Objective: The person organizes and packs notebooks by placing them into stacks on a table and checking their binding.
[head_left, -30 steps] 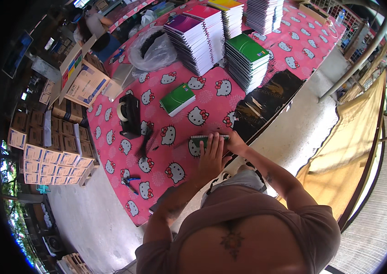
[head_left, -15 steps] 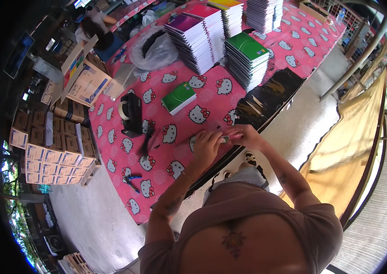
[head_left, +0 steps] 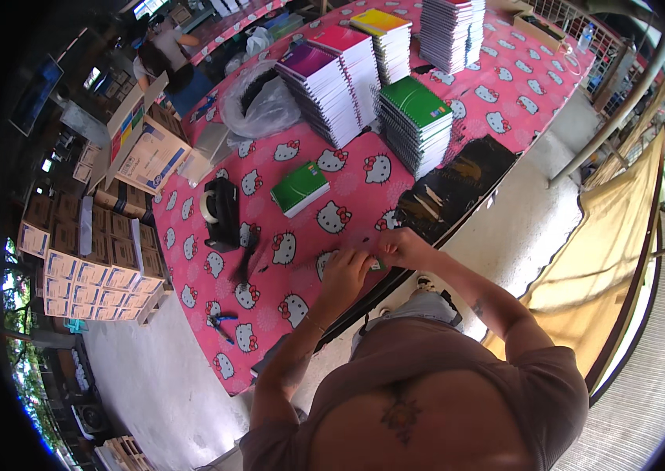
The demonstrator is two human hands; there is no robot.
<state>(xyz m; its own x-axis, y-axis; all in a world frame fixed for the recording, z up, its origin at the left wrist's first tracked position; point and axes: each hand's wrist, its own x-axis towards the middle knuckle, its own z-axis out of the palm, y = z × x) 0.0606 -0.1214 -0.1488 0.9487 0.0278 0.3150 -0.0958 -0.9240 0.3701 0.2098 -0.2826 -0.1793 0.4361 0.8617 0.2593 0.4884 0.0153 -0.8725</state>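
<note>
At the near edge of the pink patterned table, my left hand [head_left: 347, 271] closes its fingers around a small green-and-white item [head_left: 377, 265], mostly hidden by the hand. My right hand [head_left: 401, 249] is a closed fist just beside it, and what its fingers hold cannot be made out. Farther in lies a single green notebook [head_left: 299, 188]. Beyond my right hand, a stack of green spiral notebooks [head_left: 417, 118] stands by a black mat [head_left: 466, 184] with thin pale sticks on it. Dark thin coils [head_left: 246, 259] lie left of my left hand.
A black tape dispenser [head_left: 222, 213] and blue-handled pliers [head_left: 223, 326] lie on the table's left. Purple, red and yellow notebook stacks [head_left: 325, 90] stand farther back beside a clear plastic bag [head_left: 258, 106]. Cartons [head_left: 81, 275] are piled at left. Another person [head_left: 171, 63] stands far left.
Both hands have come slightly nearer to me and to the left. My right hand's fingers have curled into a tighter fist. The person at the back is more in view.
</note>
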